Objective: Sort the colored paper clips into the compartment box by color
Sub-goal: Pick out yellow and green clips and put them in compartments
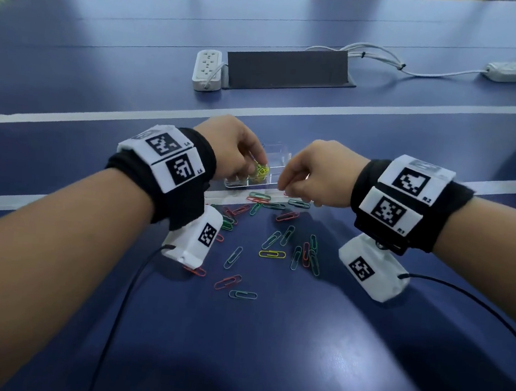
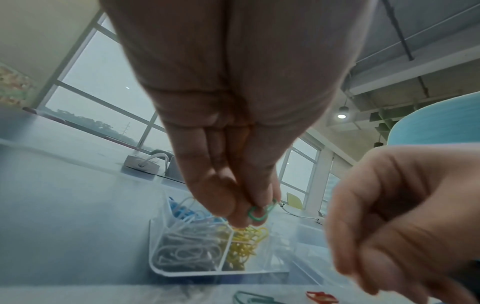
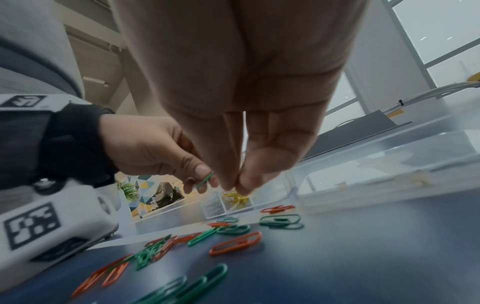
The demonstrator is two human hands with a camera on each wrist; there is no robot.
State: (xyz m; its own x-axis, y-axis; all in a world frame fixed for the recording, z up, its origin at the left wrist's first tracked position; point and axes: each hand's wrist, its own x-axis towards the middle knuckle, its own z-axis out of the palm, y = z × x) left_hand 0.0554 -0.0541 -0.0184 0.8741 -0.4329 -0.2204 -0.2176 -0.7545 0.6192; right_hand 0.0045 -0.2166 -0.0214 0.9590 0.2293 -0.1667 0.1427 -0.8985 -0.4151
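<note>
Left hand (image 2: 233, 144) pinched green wire paper clip (image 2: 258, 212) above clear plastic compartment box (image 2: 223, 272); right hand (image 1: 316, 174) fingertips pressed together, contents unclear

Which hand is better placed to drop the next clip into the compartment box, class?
Probably the left hand. It already pinches a green paper clip right over the compartment box, above the yellow clips. The right hand hovers over the loose clips, apparently holding nothing.
</note>
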